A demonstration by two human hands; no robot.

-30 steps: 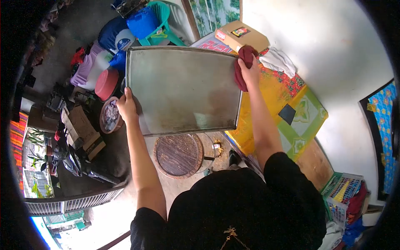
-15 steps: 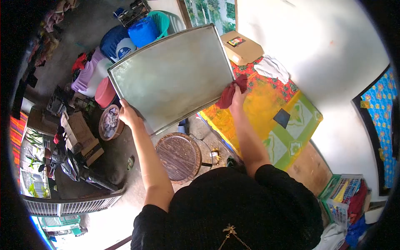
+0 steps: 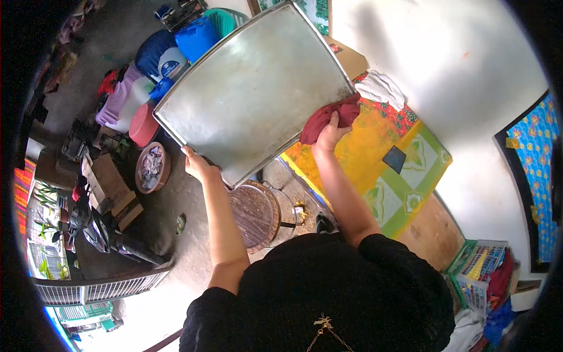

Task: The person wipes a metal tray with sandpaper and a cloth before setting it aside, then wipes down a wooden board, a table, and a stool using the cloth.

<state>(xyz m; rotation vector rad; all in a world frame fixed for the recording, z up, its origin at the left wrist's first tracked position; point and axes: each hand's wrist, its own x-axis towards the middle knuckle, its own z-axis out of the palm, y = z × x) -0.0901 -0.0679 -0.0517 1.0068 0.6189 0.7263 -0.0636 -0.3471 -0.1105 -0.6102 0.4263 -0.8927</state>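
A large rectangular metal baking tray with a raised, darkened rim is held up in front of me, tilted. My left hand grips its lower left edge, thumb at the rim and the other fingers hidden behind. At the lower right corner, my right hand pinches a dark red cloth against the tray's edge. The cloth is bunched and folds over the rim there. Below the tray stands a round wooden stool, partly covered by it.
On the right is a table with a yellow and green cover, a white cloth and a cardboard box. Basins and a blue container stand at the back left. A motorbike and a crate flank me.
The tray has come up and closer, turning so its right side sits higher. My right hand and the red cloth have shifted slightly; the cloth is more spread out along the rim.
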